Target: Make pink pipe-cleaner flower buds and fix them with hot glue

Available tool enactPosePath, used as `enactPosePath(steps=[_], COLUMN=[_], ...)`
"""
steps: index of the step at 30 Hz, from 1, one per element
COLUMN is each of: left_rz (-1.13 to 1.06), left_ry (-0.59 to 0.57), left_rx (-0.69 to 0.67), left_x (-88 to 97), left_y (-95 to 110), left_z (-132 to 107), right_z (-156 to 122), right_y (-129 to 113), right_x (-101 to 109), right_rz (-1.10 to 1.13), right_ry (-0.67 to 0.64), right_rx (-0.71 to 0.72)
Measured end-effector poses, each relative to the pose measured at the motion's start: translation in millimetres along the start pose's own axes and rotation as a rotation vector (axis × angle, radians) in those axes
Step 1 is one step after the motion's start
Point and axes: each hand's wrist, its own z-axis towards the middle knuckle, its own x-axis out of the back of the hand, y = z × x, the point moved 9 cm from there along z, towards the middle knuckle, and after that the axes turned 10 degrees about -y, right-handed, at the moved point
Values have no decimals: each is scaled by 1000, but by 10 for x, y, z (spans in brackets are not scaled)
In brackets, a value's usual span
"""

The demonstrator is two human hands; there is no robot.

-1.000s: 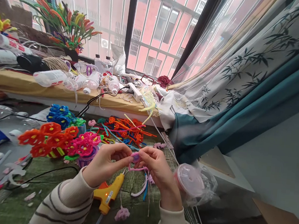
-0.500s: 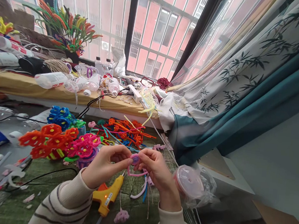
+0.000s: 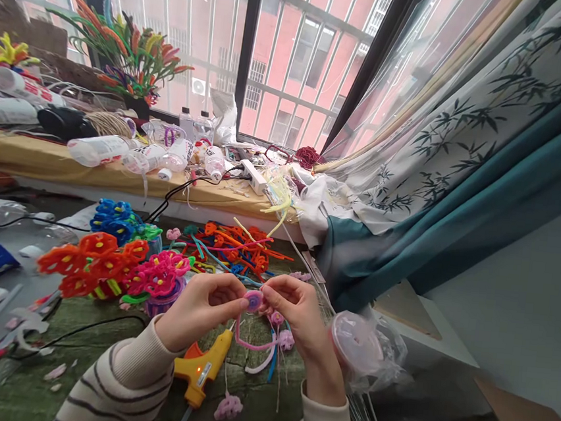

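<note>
A pink and purple coil of pipe cleaner [image 3: 253,300] is held up between my two hands. My left hand [image 3: 204,306] pinches its left side with thumb and fingertips. On the other side, the thumb and fingers of my right hand [image 3: 295,311] close at its right edge. A pink tail [image 3: 252,347] loops down below the coil towards a pink fuzzy flower [image 3: 286,339] beside my right wrist. Under my hands lies a yellow glue gun [image 3: 203,365] with an orange light lit. Another pink flower on a thin stem [image 3: 228,407] rests nearer me.
Pots of orange [image 3: 94,265], blue [image 3: 115,220] and magenta [image 3: 160,272] pipe-cleaner flowers stand at left. Loose orange pieces [image 3: 237,243] lie behind my hands. A plastic-wrapped pink roll [image 3: 357,340] sits at right. Plastic bottles [image 3: 98,149] lie along the windowsill.
The pink tail below the coil now hangs in a wider, lower loop, and more pink flower shows beside my right wrist. My right hand has shifted slightly right.
</note>
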Motion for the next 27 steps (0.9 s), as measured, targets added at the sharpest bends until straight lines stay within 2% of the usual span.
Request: enactPosePath(steps=[6, 23, 27], left_rz=[-16, -82, -85], left_ry=[12, 33, 17], left_rx=[23, 71, 64], left_x=[9, 36, 13], left_y=[-3, -59, -40], left_z=[-16, -5, 0], right_z=[-29, -76, -75], right_y=[-54, -220, -210], right_x=[-40, -90, -33], right_rz=[-90, -221, -196], right_ry=[-19, 27, 70], right_rx=[58, 162, 145])
